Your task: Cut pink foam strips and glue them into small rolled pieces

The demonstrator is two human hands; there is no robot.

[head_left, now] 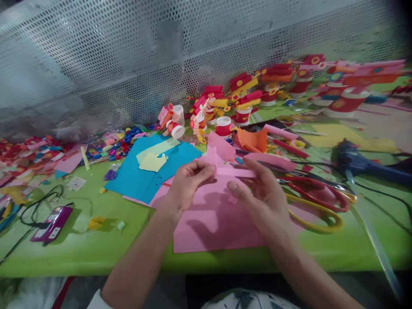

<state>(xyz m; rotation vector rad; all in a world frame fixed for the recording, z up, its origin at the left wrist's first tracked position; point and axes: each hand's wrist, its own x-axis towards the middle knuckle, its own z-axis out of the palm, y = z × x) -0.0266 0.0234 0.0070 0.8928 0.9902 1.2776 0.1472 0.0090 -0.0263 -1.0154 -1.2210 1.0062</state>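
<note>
My left hand point(192, 182) is closed, with thumb and index finger pinching one end of a narrow pink paper strip point(233, 172). The strip stretches sideways to my right hand point(262, 195). There the fingers are bent and the thumb stands apart, below the strip. The strip's far end reaches the fingers of that hand; whether they touch it I cannot tell. Beneath both hands lies a large pink paper sheet point(206, 229), carrying their shadows. Red-handled scissors point(322, 199) and yellow-handled scissors point(322, 225) rest just right of my right hand.
Blue paper point(128, 180) with pale yellow scraps point(152, 162) lies left. A glue gun point(360, 161) with a clear glue stick point(375, 234) is at the right. Paper-cup models point(243, 116) line the back before a perforated metal panel point(112, 56). A purple device point(51, 224) with cables sits left.
</note>
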